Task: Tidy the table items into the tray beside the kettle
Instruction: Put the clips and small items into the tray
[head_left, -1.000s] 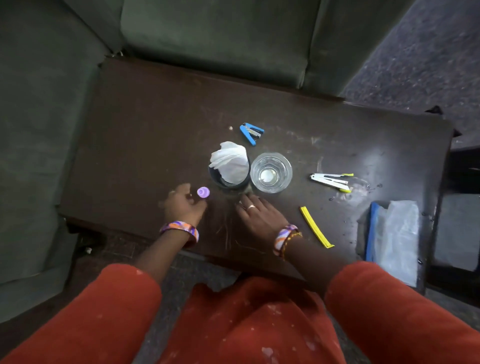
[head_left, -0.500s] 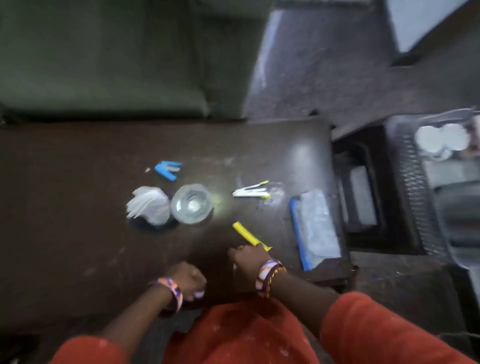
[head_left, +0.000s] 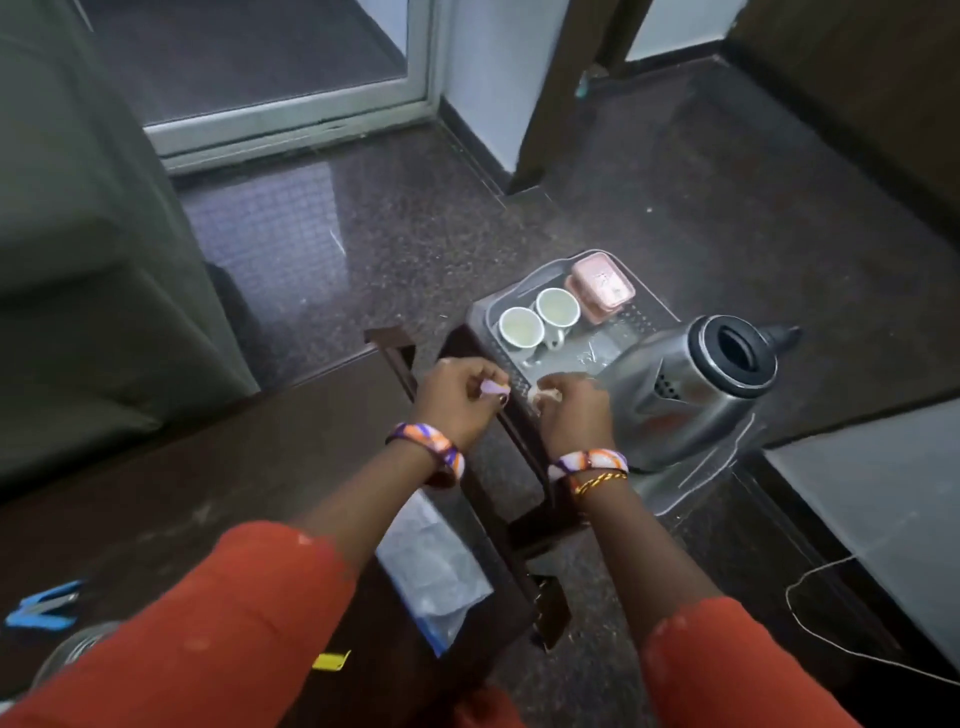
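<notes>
My left hand (head_left: 454, 397) pinches a small purple cap (head_left: 493, 387) over the near edge of the grey tray (head_left: 640, 315). Just right of it, my right hand (head_left: 574, 413) is closed on a small pale item (head_left: 543, 396) that I cannot identify. The tray holds two white cups (head_left: 521, 327) and a pink box (head_left: 602, 286). Beside it on the right stands the steel kettle (head_left: 691, 387), touching my right hand's side. On the dark table (head_left: 182, 493) lie a blue stapler (head_left: 44, 609), a glass (head_left: 67, 649), a yellow strip (head_left: 330, 661) and a clear plastic bag (head_left: 431, 566).
A green sofa (head_left: 78, 291) stands at the left. The tray and kettle rest on a low dark stand with a gap between it and the table. A thin cord (head_left: 831, 644) trails over the speckled floor at the right. A glass door is at the back.
My view has swung right from the table to the tray and kettle. Both hands left the table and now hover at the tray's near edge, the left carrying the purple cap.
</notes>
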